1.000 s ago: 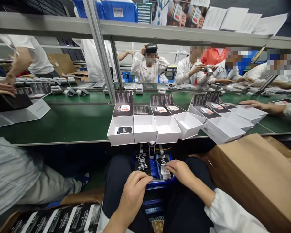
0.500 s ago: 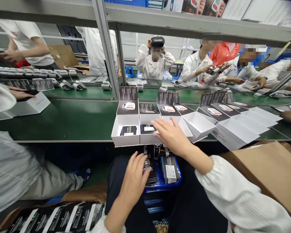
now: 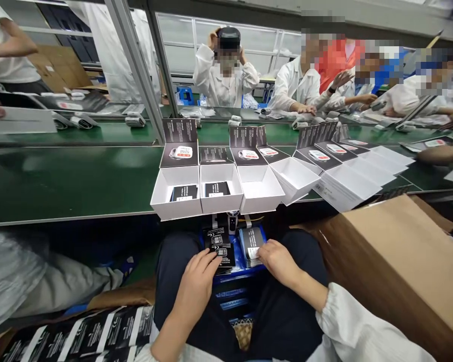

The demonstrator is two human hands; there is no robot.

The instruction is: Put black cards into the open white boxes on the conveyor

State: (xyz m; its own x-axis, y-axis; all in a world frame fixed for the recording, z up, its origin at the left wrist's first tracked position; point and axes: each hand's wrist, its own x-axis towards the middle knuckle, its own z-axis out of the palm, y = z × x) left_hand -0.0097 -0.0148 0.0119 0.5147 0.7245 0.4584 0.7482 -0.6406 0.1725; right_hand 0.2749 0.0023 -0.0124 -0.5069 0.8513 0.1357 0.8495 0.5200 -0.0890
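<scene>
My left hand [image 3: 197,281] lies with fingers stretched over the near edge of a stack of black booklets [image 3: 223,251]; the top booklet sits askew toward me. Its thumb is hard to make out. My right hand [image 3: 281,262] has its fingers drawn together at the right edge of a stack of grey-and-white leaflets [image 3: 250,239], pinching at the top one. Both stacks rest in a blue bin [image 3: 237,274] between my knees. Above, open white boxes stand on the bench: the left box [image 3: 175,203] and its neighbour [image 3: 222,202] contain black booklets, while a third box [image 3: 262,191] shows a bare inside.
More open boxes [image 3: 347,186] overlap to the right on the green bench [image 3: 79,188]. A large brown carton [image 3: 407,261] is at my right, and a carton of black-and-white packs [image 3: 75,337] at lower left. Co-workers [image 3: 226,80] sit opposite, behind a metal post [image 3: 136,65].
My right hand has dropped from the second box to the leaflet stack. My left hand has moved slightly onto the booklets. The second box's booklet now shows uncovered, and the view has tilted down.
</scene>
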